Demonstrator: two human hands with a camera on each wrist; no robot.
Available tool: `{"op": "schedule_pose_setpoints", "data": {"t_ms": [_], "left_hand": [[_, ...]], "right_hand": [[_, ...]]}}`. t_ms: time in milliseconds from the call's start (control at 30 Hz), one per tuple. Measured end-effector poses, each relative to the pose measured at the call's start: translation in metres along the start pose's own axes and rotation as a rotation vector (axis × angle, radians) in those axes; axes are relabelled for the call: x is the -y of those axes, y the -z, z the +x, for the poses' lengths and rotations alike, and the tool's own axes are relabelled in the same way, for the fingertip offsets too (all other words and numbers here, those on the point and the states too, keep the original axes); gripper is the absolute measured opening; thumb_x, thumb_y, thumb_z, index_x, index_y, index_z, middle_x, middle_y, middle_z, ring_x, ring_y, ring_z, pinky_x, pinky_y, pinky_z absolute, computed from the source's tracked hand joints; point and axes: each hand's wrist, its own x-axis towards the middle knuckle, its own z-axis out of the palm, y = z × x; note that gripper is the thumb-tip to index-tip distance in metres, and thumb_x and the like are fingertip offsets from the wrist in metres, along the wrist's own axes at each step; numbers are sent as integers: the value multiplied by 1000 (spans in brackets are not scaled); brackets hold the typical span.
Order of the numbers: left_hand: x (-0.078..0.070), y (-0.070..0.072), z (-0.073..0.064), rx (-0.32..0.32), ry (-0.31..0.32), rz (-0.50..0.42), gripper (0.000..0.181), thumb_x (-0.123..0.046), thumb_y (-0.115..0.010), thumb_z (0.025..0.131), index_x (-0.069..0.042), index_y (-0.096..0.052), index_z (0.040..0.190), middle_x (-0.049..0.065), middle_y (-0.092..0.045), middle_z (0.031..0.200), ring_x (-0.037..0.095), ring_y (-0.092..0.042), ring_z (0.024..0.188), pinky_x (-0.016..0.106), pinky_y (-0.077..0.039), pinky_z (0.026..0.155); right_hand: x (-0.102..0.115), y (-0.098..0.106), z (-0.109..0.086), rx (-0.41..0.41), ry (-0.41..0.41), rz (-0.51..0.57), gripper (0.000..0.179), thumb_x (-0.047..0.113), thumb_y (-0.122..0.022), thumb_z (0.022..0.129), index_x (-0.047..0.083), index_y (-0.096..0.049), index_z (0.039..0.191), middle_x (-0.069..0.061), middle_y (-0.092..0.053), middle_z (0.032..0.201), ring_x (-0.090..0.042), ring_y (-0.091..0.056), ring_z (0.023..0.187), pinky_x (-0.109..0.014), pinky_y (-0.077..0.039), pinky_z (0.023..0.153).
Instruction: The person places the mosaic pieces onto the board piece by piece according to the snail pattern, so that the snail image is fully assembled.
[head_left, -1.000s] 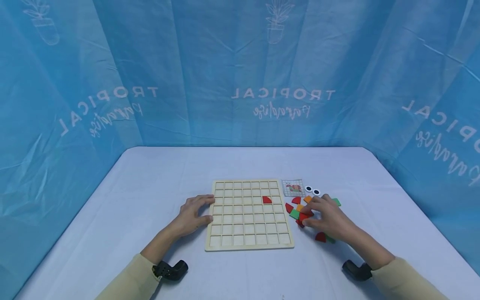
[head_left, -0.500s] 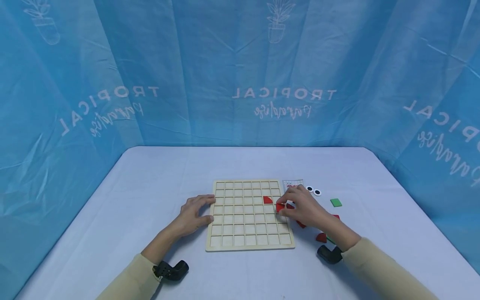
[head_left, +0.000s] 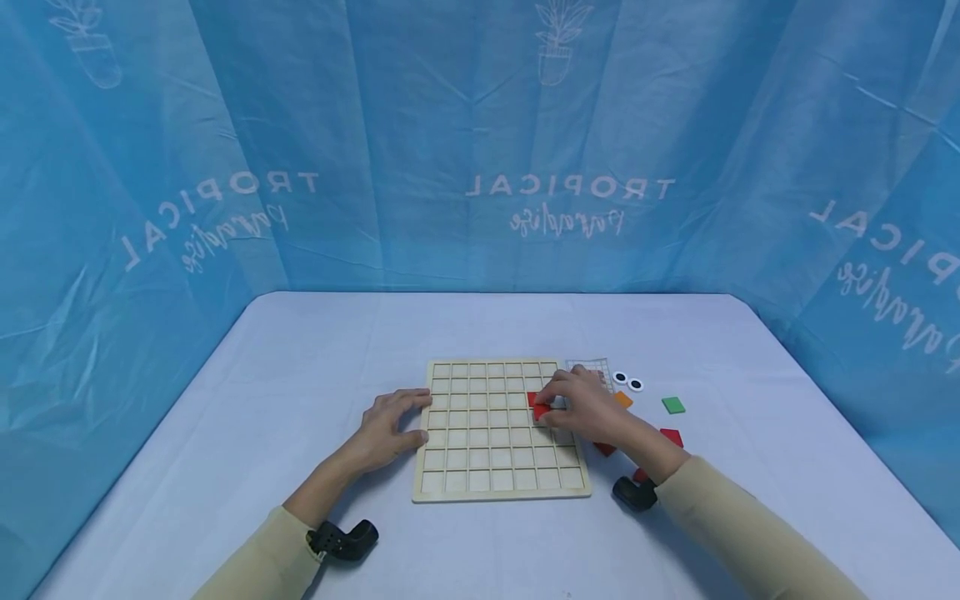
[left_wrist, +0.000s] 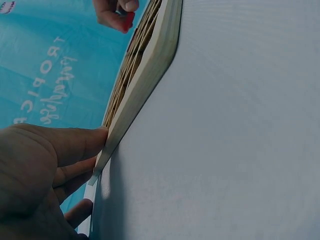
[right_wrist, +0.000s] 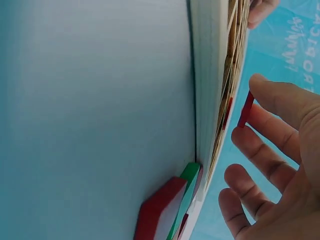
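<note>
A wooden grid board (head_left: 477, 492) lies on the table between the hands. My left hand (head_left: 381, 432) rests at its left edge, thumb and fingers spread and touching the rim, as the left wrist view also shows. My right hand (head_left: 588, 408) pinches a thin red tile (right_wrist: 246, 109) between thumb and fingertips over the upper right of the grid. In the right wrist view this tile is tilted and held above the board's surface. A red quarter-round tile (head_left: 532, 398) sits in a cell just beyond the fingers, partly covered by them.
Right of the board lie a green tile (head_left: 673, 405), a red tile (head_left: 672, 437), an orange tile (head_left: 622, 400) and two white eye discs (head_left: 636, 385). A printed pattern card (head_left: 600, 365) is partly behind the right hand. More tiles are hidden under the right forearm.
My right hand has picked a red tile from the loose pieces and carried it left over the board, near the placed red tile. The left hand has stayed at the board's edge.
</note>
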Motion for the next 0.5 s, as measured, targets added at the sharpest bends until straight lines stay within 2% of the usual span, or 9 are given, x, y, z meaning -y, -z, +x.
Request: {"op": "schedule_pose_setpoints", "data": {"t_ms": [233, 500], "left_hand": [[0, 0, -1, 1, -18, 5, 52, -15, -68, 84, -6, -51, 133, 8, -42, 147, 37, -27, 137, 61, -16, 109], [-2, -1, 0, -7, -7, 0, 51, -12, -67, 84, -6, -52, 133, 9, -42, 147, 37, -25, 138, 61, -12, 111]], "right_hand": [[0, -3, 3, 10, 12, -17, 22, 31, -77, 76, 25, -75, 97, 8, -64, 98, -14, -44, 90, -29, -34, 74], [1, -3, 3, 0, 58, -2, 21, 29, -77, 77, 22, -74, 97, 5, -63, 97, -14, -43, 86, -27, -35, 69]]}}
